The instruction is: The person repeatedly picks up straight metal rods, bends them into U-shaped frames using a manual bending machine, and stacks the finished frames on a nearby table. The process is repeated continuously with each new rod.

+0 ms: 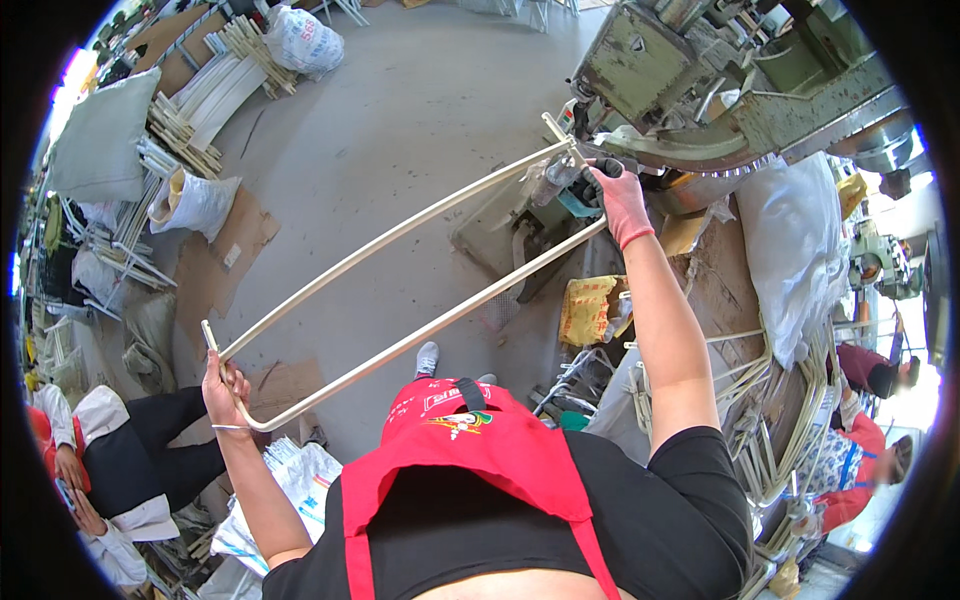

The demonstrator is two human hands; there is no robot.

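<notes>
Spanning eight to two o'clock, the cream tubular frame (440,323) is being grasped by the left hand (222,392) and gloved right hand (622,203), an outward swing possibly risking impact with the green machine (640,65) at one o'clock.

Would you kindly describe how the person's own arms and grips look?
The right grip wears a pink glove, partly dark; the left grip is ungloved, with a thin pale wristband. Short black sleeves leave both forearms bare.
</notes>
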